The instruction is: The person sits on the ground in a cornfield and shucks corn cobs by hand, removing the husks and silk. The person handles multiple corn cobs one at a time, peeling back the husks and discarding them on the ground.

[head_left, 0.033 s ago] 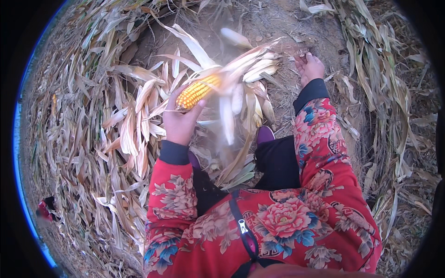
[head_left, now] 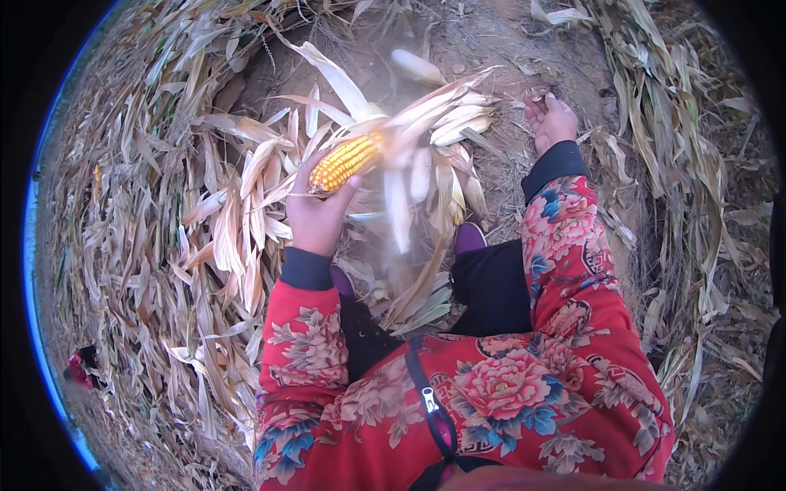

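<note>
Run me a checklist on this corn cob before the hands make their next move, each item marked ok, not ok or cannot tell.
1. Left hand gripping the cob: ok, fingers and thumb are around its near end.
2. Kernels bare on the upper side: ok, yellow rows show.
3. Underside bare: cannot tell, it faces away.
4. Husk detached from the cob: cannot tell, the picture blurs where they meet.
5. Right hand on the cob: not ok, it is well off to the right, fingers curled.
6. Right shoe clear of the cob: ok, they are apart.
</note>
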Demonstrator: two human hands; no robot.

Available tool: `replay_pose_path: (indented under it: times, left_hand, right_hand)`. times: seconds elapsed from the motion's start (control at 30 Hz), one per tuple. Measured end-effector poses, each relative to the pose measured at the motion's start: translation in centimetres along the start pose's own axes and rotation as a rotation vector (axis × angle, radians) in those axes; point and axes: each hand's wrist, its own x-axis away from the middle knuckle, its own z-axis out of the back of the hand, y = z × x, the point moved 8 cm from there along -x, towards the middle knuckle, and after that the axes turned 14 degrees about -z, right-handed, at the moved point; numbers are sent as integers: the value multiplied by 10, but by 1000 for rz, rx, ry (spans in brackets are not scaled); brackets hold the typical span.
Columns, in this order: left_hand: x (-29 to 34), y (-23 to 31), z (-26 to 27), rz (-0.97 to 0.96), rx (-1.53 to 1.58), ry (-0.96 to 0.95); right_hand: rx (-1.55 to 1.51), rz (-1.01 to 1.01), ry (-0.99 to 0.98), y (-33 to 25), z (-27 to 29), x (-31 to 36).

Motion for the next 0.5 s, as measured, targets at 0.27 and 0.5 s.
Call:
replay_pose_path:
  times: [0.27, 0.5]
  left_hand:
    - [-2, 0, 0, -138, -378, -82]
    - [2, 7, -15, -163, -387, -121]
  right_hand:
    - [299, 10, -210, -6, -60, 46]
    - [472, -113, -216, 27, -62, 39]
